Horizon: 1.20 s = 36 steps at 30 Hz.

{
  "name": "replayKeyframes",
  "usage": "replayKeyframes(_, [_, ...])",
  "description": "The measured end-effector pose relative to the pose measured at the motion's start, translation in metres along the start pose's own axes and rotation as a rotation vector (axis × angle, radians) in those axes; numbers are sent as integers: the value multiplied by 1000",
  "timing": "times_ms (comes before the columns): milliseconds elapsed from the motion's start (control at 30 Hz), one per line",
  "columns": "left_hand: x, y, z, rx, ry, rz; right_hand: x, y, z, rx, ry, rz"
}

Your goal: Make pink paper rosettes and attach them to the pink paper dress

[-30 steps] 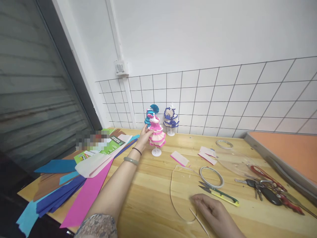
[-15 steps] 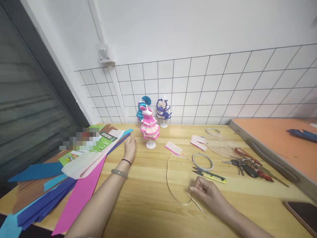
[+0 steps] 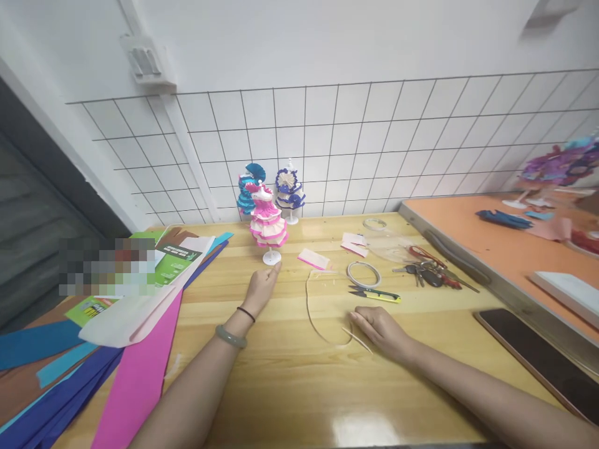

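Note:
My left hand (image 3: pixel 262 290) reaches across the table with its fingers curled together, right in front of the white round base of a doll-sized dress form (image 3: pixel 268 226) in a ruffled pink and cream dress. Whether the fingertips touch the base is unclear, and whatever the fingers may hold is hidden. My right hand (image 3: pixel 380 327) rests loosely closed on the tabletop, its palm side out of sight. Beside its fingertips lies a thin cream cord (image 3: pixel 311 312), curving in a loop. Yellow-handled thread snips (image 3: pixel 381 295) lie beyond that hand.
Teal (image 3: pixel 245 193) and navy dress forms (image 3: pixel 291 194) stand behind the pink one. Crepe paper strips (image 3: pixel 145 374) cover the left side. Right of centre are folded paper pieces (image 3: pixel 314 259), wire coils (image 3: pixel 364 274) and keys (image 3: pixel 430 277); a phone (image 3: pixel 538 362) lies nearer.
My left hand has moved right, from beside the paper strips to the front of the pink dress form's base. My right hand stays near the cord. The view has turned right.

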<state>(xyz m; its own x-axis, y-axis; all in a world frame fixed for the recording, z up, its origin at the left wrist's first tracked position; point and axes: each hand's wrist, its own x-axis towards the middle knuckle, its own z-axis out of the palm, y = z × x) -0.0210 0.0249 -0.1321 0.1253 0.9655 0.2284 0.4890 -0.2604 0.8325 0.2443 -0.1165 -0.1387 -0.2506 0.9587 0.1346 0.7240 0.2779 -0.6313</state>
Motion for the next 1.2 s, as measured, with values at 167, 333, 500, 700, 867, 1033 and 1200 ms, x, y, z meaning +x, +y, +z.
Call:
replayKeyframes(167, [-3,3,-5,198,-11,213,-1,-6,-1,-143,33,-52])
replayKeyframes(333, [1,-1,-8,226,-38,298,0,-6,1,-31,120,20])
replayKeyframes(500, [2,-5,-5,234,-99,416,-2,-3,5,-86,173,51])
replayKeyframes(700, [1,-5,-6,166,-162,341,-4,-5,5,-227,167,9])
replayKeyframes(867, [-1,-1,-10,143,-182,289,-4,-7,3,-336,153,-51])
replayKeyframes(1033, [-5,6,-13,219,-234,271,-5,-5,4,-331,194,-48])
replayKeyframes(1200, [-7,8,-14,335,-178,290,1,11,-5,-286,329,-43])
